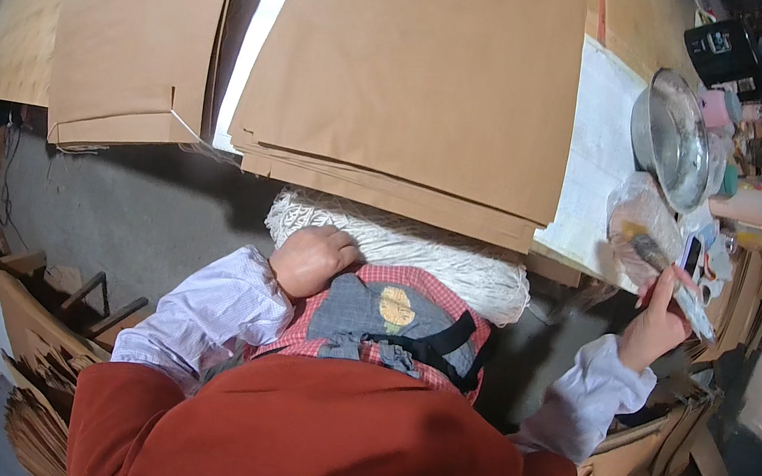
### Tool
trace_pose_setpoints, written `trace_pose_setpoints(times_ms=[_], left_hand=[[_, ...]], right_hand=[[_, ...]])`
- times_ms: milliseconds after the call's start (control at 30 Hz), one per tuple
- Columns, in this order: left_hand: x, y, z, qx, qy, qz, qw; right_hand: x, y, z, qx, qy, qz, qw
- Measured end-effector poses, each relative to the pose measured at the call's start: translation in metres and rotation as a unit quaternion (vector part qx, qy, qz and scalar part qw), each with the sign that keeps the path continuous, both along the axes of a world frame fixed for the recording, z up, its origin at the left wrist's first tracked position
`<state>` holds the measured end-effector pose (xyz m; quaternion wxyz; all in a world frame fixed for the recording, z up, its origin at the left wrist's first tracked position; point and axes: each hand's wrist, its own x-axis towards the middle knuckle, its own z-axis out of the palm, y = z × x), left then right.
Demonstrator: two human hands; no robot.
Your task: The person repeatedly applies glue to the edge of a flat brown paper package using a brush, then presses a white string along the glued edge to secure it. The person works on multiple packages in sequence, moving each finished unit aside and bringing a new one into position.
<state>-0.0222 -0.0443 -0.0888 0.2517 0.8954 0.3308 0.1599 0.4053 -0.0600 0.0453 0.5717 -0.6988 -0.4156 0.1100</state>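
My left hand rests closed on a bundle of white cord that lies across my lap, at the front edge of the workbench. My right hand reaches out to the right and holds the handle of a brush, whose bristles lie on a clear plastic sheet. In front of me a thick stack of brown paper sheets covers the table. I wear a red checked apron with a grey pocket and pale sleeves.
A second stack of brown sheets lies to the left. A metal bowl, pink cups and small containers crowd the right end of the table. Cardboard scraps and wooden frames lie on the floor at left, boxes at right.
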Motion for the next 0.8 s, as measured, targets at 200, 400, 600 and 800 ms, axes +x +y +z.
trace_pose_setpoints(times_ms=[200, 400, 600, 800], left_hand=[[-0.013, -0.006, 0.006, 0.018, 0.003, 0.058, 0.998], [-0.031, 0.004, 0.065, 0.184, 0.074, 0.144, 0.969], [-0.032, 0.056, 0.082, 0.191, 0.164, 0.191, 0.949], [-0.03, 0.068, 0.07, 0.208, 0.198, 0.174, 0.942]], right_hand=[[-0.144, 0.036, -0.003, 0.024, 0.185, 0.173, 0.967], [-0.246, 0.089, -0.009, -0.055, 0.141, 0.362, 0.92], [-0.278, 0.118, -0.018, -0.113, 0.047, 0.385, 0.915], [-0.2, 0.108, -0.026, -0.134, -0.112, 0.262, 0.949]])
